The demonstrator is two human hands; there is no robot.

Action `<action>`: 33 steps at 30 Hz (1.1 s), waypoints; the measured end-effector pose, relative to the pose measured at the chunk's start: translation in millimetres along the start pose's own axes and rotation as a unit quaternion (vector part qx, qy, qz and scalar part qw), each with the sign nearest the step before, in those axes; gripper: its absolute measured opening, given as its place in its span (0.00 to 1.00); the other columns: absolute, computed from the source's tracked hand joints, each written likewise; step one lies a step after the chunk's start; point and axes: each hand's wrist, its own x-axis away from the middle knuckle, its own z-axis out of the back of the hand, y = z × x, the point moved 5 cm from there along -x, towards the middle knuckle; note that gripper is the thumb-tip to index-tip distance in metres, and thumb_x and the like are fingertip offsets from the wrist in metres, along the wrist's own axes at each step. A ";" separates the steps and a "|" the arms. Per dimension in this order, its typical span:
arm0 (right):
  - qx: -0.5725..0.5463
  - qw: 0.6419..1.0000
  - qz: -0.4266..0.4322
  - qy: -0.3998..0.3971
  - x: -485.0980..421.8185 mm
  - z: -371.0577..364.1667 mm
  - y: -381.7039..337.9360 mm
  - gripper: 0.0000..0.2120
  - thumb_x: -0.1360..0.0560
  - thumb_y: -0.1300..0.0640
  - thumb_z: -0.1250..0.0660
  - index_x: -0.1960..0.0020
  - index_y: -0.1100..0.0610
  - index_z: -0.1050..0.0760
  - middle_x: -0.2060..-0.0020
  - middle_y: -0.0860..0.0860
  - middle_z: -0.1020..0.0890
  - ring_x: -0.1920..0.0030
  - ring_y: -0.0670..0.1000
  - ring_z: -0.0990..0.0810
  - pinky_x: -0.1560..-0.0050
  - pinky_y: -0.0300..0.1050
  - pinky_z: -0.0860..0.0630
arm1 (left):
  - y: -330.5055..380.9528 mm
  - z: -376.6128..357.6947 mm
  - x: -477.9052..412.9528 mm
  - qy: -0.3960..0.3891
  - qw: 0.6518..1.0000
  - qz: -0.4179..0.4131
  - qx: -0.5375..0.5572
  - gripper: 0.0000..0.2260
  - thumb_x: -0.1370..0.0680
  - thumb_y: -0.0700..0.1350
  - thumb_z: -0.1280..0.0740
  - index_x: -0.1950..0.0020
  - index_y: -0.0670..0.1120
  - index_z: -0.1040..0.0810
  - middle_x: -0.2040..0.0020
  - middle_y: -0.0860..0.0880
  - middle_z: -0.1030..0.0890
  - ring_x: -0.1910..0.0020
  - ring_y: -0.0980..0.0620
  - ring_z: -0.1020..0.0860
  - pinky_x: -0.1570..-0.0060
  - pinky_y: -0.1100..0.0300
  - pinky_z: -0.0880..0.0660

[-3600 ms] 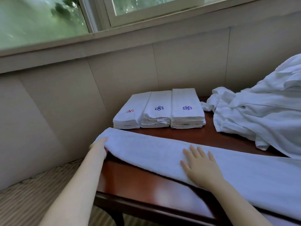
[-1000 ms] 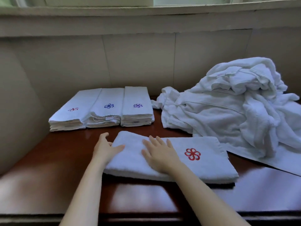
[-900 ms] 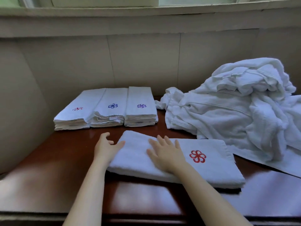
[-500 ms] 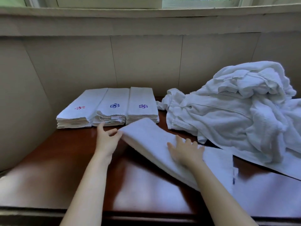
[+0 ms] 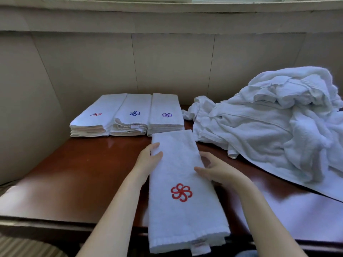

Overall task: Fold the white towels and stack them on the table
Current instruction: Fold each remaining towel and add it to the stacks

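The folded towel (image 5: 182, 217) with the red flower lies on the table (image 5: 83, 173) from 6 to 12 o'clock, its far end just beside the purple-flower stack (image 5: 166, 115). The left hand (image 5: 148, 162) and the right hand (image 5: 217, 170) pinch its long edges, thumbs on top, probably to keep the layers together for lifting it to the red-flower stack (image 5: 96, 117) at 11 o'clock.

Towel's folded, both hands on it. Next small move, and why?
Probably lift the folded towel toward the leftmost stack: left hand and right hand grip its long edges, its emblem is red, and only that stack shows a red emblem.
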 end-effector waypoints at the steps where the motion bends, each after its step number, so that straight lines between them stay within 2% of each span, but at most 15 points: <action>1: -0.011 1.000 0.019 0.022 -4.4 -1.7 -0.6 0.28 0.25 0.51 0.33 0.27 0.46 0.38 0.56 0.42 0.24 0.60 0.40 0.21 0.62 0.36 0.25 | 1.2 2.3 0.5 -0.015 1.000 0.012 -0.007 0.19 0.21 0.39 0.36 0.30 0.46 0.30 0.33 0.46 0.27 0.40 0.51 0.25 0.42 0.58 0.27; 4: -0.040 0.997 0.029 0.053 -13.8 -3.4 -3.5 0.24 0.24 0.55 0.34 0.30 0.46 0.33 0.57 0.44 0.25 0.59 0.42 0.23 0.63 0.34 0.30 | 0.6 5.8 6.2 -0.080 0.994 0.064 -0.029 0.19 0.23 0.41 0.32 0.33 0.52 0.28 0.46 0.55 0.23 0.53 0.57 0.22 0.61 0.63 0.26; 6: -0.097 0.994 0.008 0.039 -18.3 -5.7 -3.7 0.22 0.25 0.57 0.34 0.32 0.46 0.32 0.53 0.47 0.23 0.57 0.44 0.22 0.63 0.35 0.29 | -2.8 6.0 7.9 -0.127 0.987 0.083 -0.054 0.24 0.25 0.38 0.31 0.32 0.56 0.29 0.49 0.56 0.23 0.56 0.58 0.21 0.65 0.63 0.23; 10: -0.269 0.963 -0.006 -0.023 -18.8 -12.9 0.0 0.22 0.26 0.62 0.32 0.36 0.44 0.29 0.44 0.47 0.22 0.51 0.52 0.17 0.53 0.48 0.19 | -7.9 7.0 9.4 -0.166 0.982 0.084 -0.040 0.28 0.27 0.33 0.31 0.31 0.55 0.29 0.44 0.52 0.21 0.48 0.51 0.20 0.53 0.56 0.20; 13: -0.307 0.950 0.013 -0.056 -17.4 -17.8 1.3 0.26 0.28 0.66 0.33 0.35 0.44 0.28 0.41 0.49 0.23 0.52 0.53 0.16 0.57 0.48 0.19 | -8.8 9.0 12.5 -0.182 0.980 0.079 0.003 0.29 0.28 0.31 0.31 0.31 0.53 0.28 0.41 0.48 0.21 0.44 0.47 0.20 0.44 0.51 0.22; 16: -0.315 0.947 0.029 -0.065 -15.7 -24.5 -5.4 0.33 0.32 0.68 0.31 0.32 0.47 0.30 0.40 0.55 0.23 0.48 0.56 0.17 0.56 0.48 0.20 | 0.5 13.0 17.1 -0.186 0.981 0.044 0.043 0.31 0.31 0.30 0.31 0.32 0.53 0.27 0.41 0.47 0.20 0.44 0.47 0.20 0.47 0.55 0.21; 18: -0.345 0.934 0.060 -0.071 -13.9 -29.1 -19.5 0.34 0.33 0.71 0.33 0.32 0.48 0.31 0.40 0.56 0.22 0.49 0.56 0.17 0.58 0.46 0.20 | 12.6 24.4 21.1 -0.172 0.981 0.016 0.084 0.31 0.35 0.32 0.30 0.35 0.55 0.24 0.43 0.47 0.18 0.46 0.48 0.18 0.53 0.58 0.21; 21: -0.410 0.901 0.111 -0.089 -11.7 -33.5 -59.2 0.33 0.31 0.73 0.35 0.33 0.46 0.30 0.41 0.54 0.22 0.50 0.54 0.16 0.59 0.45 0.19 | 32.4 56.0 26.0 -0.150 0.975 -0.015 0.166 0.31 0.37 0.35 0.30 0.37 0.56 0.22 0.44 0.48 0.17 0.46 0.46 0.18 0.53 0.55 0.20; 25: -0.385 0.896 0.184 -0.122 -27.4 -49.6 -137.9 0.34 0.32 0.72 0.33 0.32 0.45 0.31 0.42 0.51 0.22 0.49 0.51 0.16 0.56 0.44 0.19 | 69.0 121.8 16.0 -0.109 0.973 -0.077 0.187 0.31 0.37 0.34 0.32 0.37 0.55 0.22 0.43 0.47 0.17 0.45 0.45 0.19 0.53 0.56 0.20; 28: -0.375 0.890 0.227 -0.123 -74.8 -58.1 -218.9 0.35 0.32 0.72 0.35 0.31 0.45 0.33 0.43 0.50 0.21 0.51 0.49 0.16 0.56 0.42 0.19 | 117.5 186.3 -24.9 -0.026 0.979 -0.130 0.158 0.32 0.38 0.34 0.32 0.35 0.51 0.25 0.45 0.50 0.17 0.51 0.51 0.17 0.60 0.62 0.20; 30: -0.367 0.888 0.252 -0.116 -126.5 -60.1 -280.4 0.35 0.34 0.69 0.34 0.33 0.43 0.34 0.41 0.52 0.23 0.51 0.50 0.19 0.59 0.42 0.21 | 148.4 235.4 -66.5 0.057 0.978 -0.140 0.145 0.29 0.31 0.40 0.30 0.31 0.50 0.30 0.49 0.52 0.20 0.57 0.55 0.16 0.65 0.65 0.22; 31: -0.358 0.891 0.258 -0.105 -156.7 -60.5 -308.0 0.35 0.34 0.68 0.34 0.33 0.43 0.34 0.41 0.52 0.24 0.52 0.51 0.20 0.62 0.40 0.22 | 158.4 255.4 -89.9 0.071 0.980 -0.131 0.133 0.22 0.26 0.46 0.32 0.32 0.49 0.29 0.50 0.51 0.20 0.58 0.54 0.17 0.65 0.64 0.22; 32: -0.343 0.899 0.258 -0.087 -189.5 -63.7 -330.3 0.33 0.32 0.68 0.35 0.34 0.43 0.35 0.44 0.51 0.24 0.54 0.51 0.20 0.65 0.40 0.24 | 159.2 270.0 -114.2 0.054 0.985 -0.110 0.122 0.17 0.23 0.52 0.35 0.37 0.47 0.25 0.49 0.48 0.19 0.57 0.52 0.17 0.60 0.62 0.21; 33: -0.325 0.910 0.249 -0.066 -223.2 -70.1 -344.1 0.29 0.30 0.69 0.36 0.36 0.45 0.34 0.48 0.50 0.23 0.57 0.50 0.21 0.67 0.39 0.25 | 149.8 282.2 -137.7 0.039 0.992 -0.075 0.094 0.18 0.22 0.56 0.37 0.40 0.46 0.22 0.47 0.46 0.18 0.52 0.49 0.17 0.52 0.58 0.21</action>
